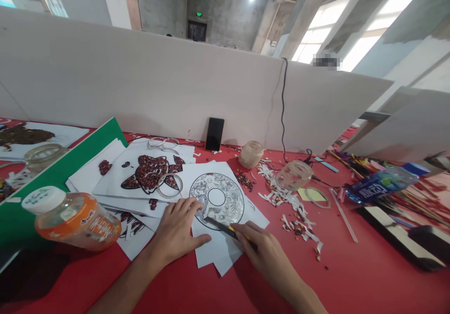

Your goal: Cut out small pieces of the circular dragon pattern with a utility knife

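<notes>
My right hand [262,246] grips a black and yellow utility knife [221,226], its dark tip at the lower part of a round printed drawing [217,173]. That drawing, a ring with a blank centre, is on a white sheet [207,253] with a ragged lower edge. My left hand [179,227] lies on the sheet's left side, fingertips at the ring's edge and thumb stretched out. Just beyond it a roll of clear tape [170,184] rests on a picture of an animal filled in with dark red beans [151,173].
An orange-labelled drink bottle [79,222] stands at left by a green board [108,133]. A black phone [214,134] leans on the white partition [147,79]. Glass jars [251,154], paper shreds [302,211], a blue-labelled bottle [379,183] and a stapler-like black-and-cream object [397,234] lie rightward.
</notes>
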Demonstrator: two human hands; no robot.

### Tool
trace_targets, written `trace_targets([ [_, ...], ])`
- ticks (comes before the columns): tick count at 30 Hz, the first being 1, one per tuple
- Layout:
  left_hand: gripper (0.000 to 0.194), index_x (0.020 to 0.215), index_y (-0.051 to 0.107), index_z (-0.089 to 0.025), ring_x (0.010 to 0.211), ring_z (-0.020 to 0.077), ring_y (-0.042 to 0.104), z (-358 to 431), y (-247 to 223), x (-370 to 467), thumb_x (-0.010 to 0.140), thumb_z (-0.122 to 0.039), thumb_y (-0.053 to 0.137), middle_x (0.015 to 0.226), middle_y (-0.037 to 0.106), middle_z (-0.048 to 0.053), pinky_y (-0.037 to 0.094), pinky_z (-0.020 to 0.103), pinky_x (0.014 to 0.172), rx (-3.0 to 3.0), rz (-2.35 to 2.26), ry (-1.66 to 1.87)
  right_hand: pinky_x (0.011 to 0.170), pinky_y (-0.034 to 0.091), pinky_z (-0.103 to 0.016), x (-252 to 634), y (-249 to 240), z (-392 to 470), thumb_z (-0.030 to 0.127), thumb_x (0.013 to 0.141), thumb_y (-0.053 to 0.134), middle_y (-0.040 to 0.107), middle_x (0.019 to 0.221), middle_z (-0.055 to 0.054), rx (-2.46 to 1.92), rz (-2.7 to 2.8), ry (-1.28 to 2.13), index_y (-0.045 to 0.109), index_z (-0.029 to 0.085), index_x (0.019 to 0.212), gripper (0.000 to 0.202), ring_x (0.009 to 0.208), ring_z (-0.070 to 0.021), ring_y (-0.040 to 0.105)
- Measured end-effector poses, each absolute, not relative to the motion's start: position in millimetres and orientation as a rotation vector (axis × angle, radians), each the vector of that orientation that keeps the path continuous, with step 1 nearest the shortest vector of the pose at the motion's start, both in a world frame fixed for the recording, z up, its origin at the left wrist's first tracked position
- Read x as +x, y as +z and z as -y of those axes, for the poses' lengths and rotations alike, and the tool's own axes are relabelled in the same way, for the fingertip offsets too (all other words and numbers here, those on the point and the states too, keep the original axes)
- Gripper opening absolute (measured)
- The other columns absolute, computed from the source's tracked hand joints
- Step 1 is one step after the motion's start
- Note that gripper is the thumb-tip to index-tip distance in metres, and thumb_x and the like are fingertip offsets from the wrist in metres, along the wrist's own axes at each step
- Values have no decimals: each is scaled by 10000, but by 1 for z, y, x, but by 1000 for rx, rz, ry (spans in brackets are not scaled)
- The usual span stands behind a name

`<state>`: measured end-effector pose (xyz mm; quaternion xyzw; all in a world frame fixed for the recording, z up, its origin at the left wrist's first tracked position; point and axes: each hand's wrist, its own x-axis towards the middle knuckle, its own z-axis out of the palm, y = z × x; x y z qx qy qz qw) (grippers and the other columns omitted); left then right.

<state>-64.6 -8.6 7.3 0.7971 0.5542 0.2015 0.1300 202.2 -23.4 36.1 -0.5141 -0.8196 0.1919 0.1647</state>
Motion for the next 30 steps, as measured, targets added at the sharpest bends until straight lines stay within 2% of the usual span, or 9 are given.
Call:
trace_targets([
  [3,538,1251,544,-262,1290,323,504,9,10,-64,812,-515,725,1374,580,72,388,481,1060,2303,-1608,597,679,502,-333,206,31,29,275,1060,391,718,1017,-91,-1360,2484,235,668,273,1295,364,740,-194,663],
  [5,453,1234,547,-264,1272,311,514,9,12,-64,862,-490,670,1352,585,68,400,471,1040,2300,-1603,615,714,499,-367,210,27,33,233,1038,420,715,1045,-97,-1273,2557,76,644,291,1338,379,794,-216,665],
  [9,311,1197,550,-260,1230,292,534,9,14,-62,924,-406,580,1293,607,62,407,458,1008,2289,-1617,641,767,487,-396,217,27,36,189,1020,435,707,1094,-99,-1212,2609,11,605,311,1384,420,919,-247,663],
  [13,305,1161,554,-270,1213,291,540,8,12,-58,872,-341,620,1267,616,48,411,443,990,2265,-1668,659,802,464,-417,203,38,29,226,1026,455,685,1186,-107,-1250,2554,77,644,317,1298,343,1003,-270,638],
  [16,311,1143,552,-278,1211,288,542,7,11,-57,849,-329,637,1254,621,41,409,440,987,2239,-1685,658,787,426,-382,177,43,14,215,1025,482,701,1063,-81,-1249,2512,133,685,260,1134,234,921,-232,639],
  [20,344,1162,551,-291,1218,279,540,6,12,-56,825,-270,620,1279,624,39,399,443,992,2234,-1694,644,817,377,-347,140,40,-12,220,987,608,687,941,-21,-1242,2597,197,674,240,964,73,925,-205,631],
  [25,340,1160,558,-290,1202,286,552,5,11,-56,825,-268,607,1281,633,53,411,445,979,2247,-1708,615,816,364,-333,122,33,-28,173,980,592,664,905,-23,-1215,2688,203,633,213,892,105,894,-190,611],
  [30,339,1164,568,-281,1212,303,542,4,8,-56,834,-321,634,1277,630,59,404,451,994,2245,-1711,627,778,414,-303,128,32,-33,170,1000,515,664,905,-24,-1282,2529,272,578,210,909,118,822,-174,627],
])
